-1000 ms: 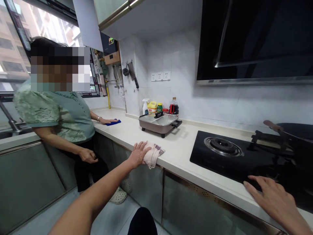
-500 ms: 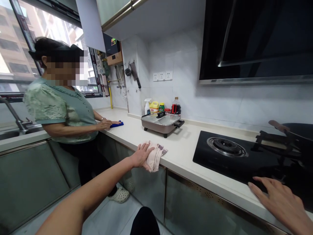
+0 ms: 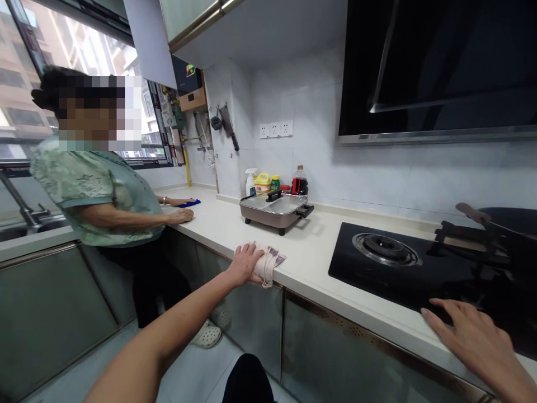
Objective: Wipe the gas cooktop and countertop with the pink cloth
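Observation:
My left hand point(image 3: 244, 264) presses a pale pink cloth point(image 3: 268, 267) against the front edge of the white counter point(image 3: 308, 268). Its fingers lie over the cloth on top, and the thumb is lower at the edge, where part of the cloth hangs down. Far to the right, my right hand point(image 3: 476, 333) is held with fingers spread at the front edge of the black gas hob point(image 3: 356, 280); it holds nothing. Just behind the cloth stands a brown electric pan point(image 3: 268, 217) with a glass lid.
At the left, another person point(image 3: 126, 184) leans on the counter, one hand on a blue cloth point(image 3: 188, 203). Several bottles, including a white spray bottle point(image 3: 250, 182), line the wall. A cleaver point(image 3: 227, 123) hangs there. A wok point(image 3: 512, 224) occupies the hob's right side.
The other person's blue cloth has slid back and left across the counter, and one of their hands now rests apart from it. My hands stay nearly in place; the view shifts slightly.

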A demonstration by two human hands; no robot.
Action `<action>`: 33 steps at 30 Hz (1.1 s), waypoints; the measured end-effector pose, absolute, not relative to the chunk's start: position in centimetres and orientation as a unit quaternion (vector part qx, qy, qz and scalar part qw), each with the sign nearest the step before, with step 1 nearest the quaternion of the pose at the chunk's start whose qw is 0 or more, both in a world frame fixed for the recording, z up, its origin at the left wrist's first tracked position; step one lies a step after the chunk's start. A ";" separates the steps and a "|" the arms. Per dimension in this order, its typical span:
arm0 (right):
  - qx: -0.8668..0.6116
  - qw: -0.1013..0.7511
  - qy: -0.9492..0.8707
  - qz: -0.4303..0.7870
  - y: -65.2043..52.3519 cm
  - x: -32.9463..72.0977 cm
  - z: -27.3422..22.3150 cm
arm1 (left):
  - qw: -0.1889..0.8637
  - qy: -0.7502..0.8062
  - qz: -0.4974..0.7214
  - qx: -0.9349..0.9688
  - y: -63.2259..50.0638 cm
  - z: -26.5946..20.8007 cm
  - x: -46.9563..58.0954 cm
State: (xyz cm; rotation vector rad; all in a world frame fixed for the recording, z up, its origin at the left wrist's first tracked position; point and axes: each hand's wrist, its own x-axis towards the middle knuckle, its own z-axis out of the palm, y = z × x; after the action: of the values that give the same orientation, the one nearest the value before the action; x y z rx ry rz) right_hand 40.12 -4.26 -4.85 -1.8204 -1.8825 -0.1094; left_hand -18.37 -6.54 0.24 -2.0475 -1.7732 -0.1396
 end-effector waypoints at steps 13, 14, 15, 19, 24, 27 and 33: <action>-0.668 0.272 -0.690 -0.057 -4.7 39.4 -4.4 | 0.252 -0.537 -0.146 -0.792 -5.9 -4.6 -5.7; -0.667 0.271 -0.692 -0.054 -4.7 39.4 -4.5 | 0.256 -0.529 -0.151 -0.795 -5.8 -4.9 -5.0; -0.666 0.270 -0.693 -0.051 -4.6 39.5 -4.6 | 0.257 -0.524 -0.154 -0.797 -5.8 -5.1 -4.6; -0.669 0.268 -0.692 -0.046 -4.5 39.7 -4.8 | 0.251 -0.518 -0.146 -0.805 -5.9 -4.7 -4.1; -0.681 0.258 -0.684 -0.043 -4.6 39.4 -4.5 | 0.243 -0.512 -0.148 -0.810 -6.4 -4.0 -2.7; -0.683 0.251 -0.684 -0.046 -4.6 39.2 -4.3 | 0.230 -0.502 -0.147 -0.820 -6.6 -4.0 -0.1; -0.674 0.253 -0.692 -0.044 -5.1 39.2 -3.8 | 0.221 -0.452 -0.150 -0.851 -7.3 -4.4 7.5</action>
State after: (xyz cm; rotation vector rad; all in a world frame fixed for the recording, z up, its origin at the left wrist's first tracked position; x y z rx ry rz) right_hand 39.23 -5.08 -3.83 -1.8330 -1.8810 -0.1190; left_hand 7.49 -7.32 -4.37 -2.3534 -1.2489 -0.4137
